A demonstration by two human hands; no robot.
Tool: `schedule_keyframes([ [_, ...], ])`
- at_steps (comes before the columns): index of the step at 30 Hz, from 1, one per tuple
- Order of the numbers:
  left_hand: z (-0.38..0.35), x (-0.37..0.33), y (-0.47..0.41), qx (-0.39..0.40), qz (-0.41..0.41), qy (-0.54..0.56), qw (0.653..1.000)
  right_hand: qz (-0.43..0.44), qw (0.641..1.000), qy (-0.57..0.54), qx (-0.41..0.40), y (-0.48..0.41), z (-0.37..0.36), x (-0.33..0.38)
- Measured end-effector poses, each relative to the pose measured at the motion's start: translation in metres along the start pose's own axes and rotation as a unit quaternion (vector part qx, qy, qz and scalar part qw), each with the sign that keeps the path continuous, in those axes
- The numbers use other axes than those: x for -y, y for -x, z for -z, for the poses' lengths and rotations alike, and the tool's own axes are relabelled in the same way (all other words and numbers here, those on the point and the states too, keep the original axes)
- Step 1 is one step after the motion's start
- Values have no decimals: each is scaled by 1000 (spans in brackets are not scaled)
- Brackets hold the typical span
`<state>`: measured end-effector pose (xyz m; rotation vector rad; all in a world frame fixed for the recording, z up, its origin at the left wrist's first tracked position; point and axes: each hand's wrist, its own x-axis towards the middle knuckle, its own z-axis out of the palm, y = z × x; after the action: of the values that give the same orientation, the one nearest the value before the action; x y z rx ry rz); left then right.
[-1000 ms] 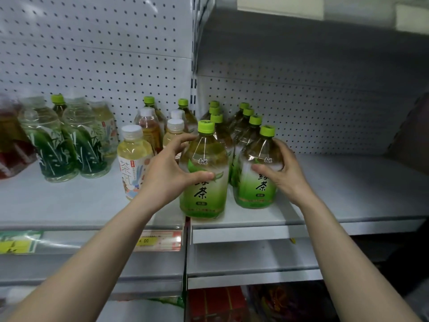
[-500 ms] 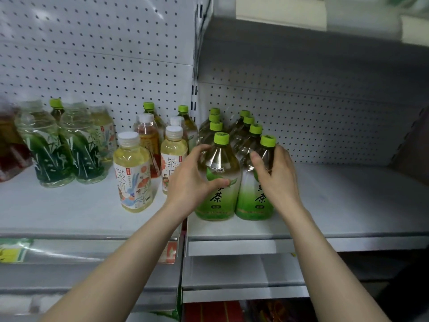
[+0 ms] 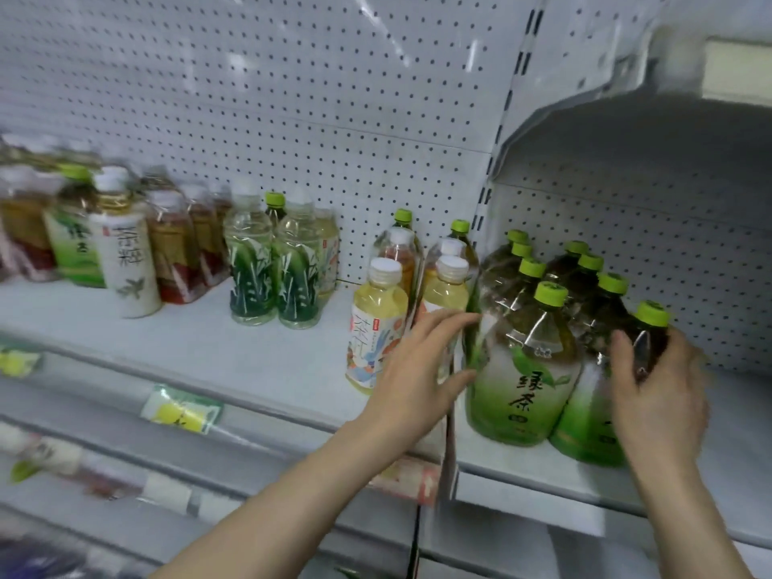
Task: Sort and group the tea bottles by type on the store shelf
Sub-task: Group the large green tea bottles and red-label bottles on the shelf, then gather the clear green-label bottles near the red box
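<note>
2 rows of large green-capped green tea bottles stand on the right shelf (image 3: 585, 474), running back toward the pegboard (image 3: 292, 98). The front-left bottle (image 3: 522, 369) sits between the 2 hands. The left hand (image 3: 422, 369) is at its 9 o'clock side, fingers spread and loose, fingertips touching or nearly touching the bottle's side without closing on it. The right hand (image 3: 660, 390) is at 3 o'clock of that bottle, curled around the shoulder of the front-right bottle (image 3: 593, 411), thumb on its near face and the other fingers behind it, below the green cap.

At 9 o'clock of the left hand, on the left shelf (image 3: 188, 340), stand smaller white-capped yellow tea bottles (image 3: 376, 328), the nearest just behind the left fingers. Farther toward 9 o'clock are 2 clear bottles with dark green leaf labels (image 3: 271, 277), then a blurred mixed group (image 3: 104, 244) of amber, green-label and white-label bottles.
</note>
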<state>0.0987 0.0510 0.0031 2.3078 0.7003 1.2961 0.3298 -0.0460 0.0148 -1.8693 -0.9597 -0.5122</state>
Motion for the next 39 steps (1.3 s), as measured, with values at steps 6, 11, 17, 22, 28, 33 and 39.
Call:
schedule_keyframes([
  [6,101,64,12,-150,-20,-18,988,46,988,-59,-136,31,-24,81],
  [11,178,132,-6,-167,53,-80,981,171,977,-107,-73,58,-83,190],
  [17,223,193,-48,-99,163,-107,976,228,966,-107,65,68,-169,295],
  [22,227,220,-74,-6,189,-32,981,23,967,-109,229,52,-225,318],
  [28,244,227,-66,18,158,6,987,-60,944,-162,280,48,-240,326],
  [33,274,225,-39,14,155,-13,988,-17,943,-164,288,68,-230,330],
  [39,314,216,2,-1,166,-69,984,56,912,-222,341,102,-216,346],
])
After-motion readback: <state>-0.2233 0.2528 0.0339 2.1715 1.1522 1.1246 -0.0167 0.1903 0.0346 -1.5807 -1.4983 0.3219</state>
